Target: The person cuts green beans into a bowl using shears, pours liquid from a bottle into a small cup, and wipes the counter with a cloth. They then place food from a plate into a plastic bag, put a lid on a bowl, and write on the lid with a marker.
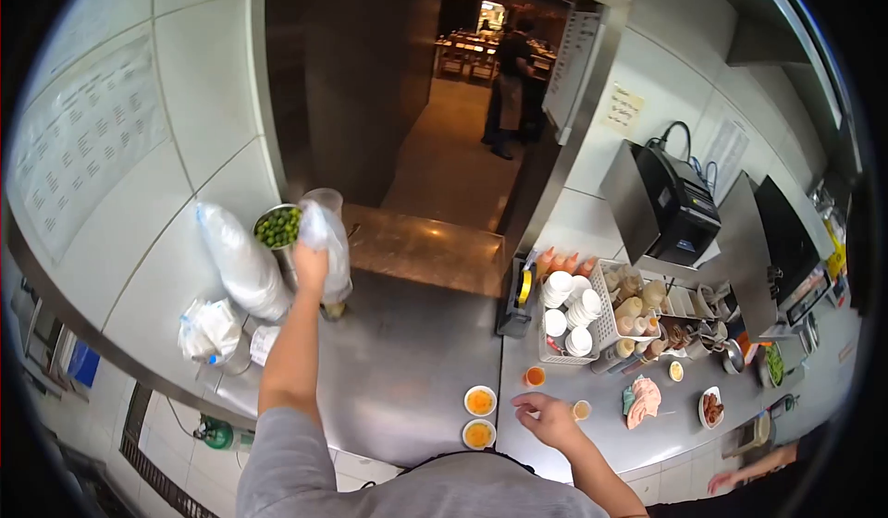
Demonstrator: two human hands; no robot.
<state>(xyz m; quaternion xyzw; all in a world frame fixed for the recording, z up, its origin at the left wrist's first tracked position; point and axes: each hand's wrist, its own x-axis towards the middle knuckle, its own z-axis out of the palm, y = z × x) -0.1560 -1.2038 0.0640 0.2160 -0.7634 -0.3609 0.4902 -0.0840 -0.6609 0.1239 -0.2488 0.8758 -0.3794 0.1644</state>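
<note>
My left hand (312, 265) is at a clear plastic sleeve (326, 240) standing at the back left of the steel counter; its fingers are partly hidden by the plastic. Right beside it is a metal container of green pieces (277, 228). Over the front of the counter my right hand (548, 418) hangs with its fingers apart and holds nothing. Near it are a small cup of orange sauce (535, 376), a small clear cup (581, 410) and two white bowls of orange liquid, one (480, 400) behind the other (478, 434).
Long plastic-wrapped stacks (242, 264) lean at the left. Baskets of white cups (578, 310) and bottles (634, 305) stand right of centre. A pink cloth (643, 401) and a bowl of brown food (710, 408) lie farther right. Another person's hand (726, 481) shows at lower right.
</note>
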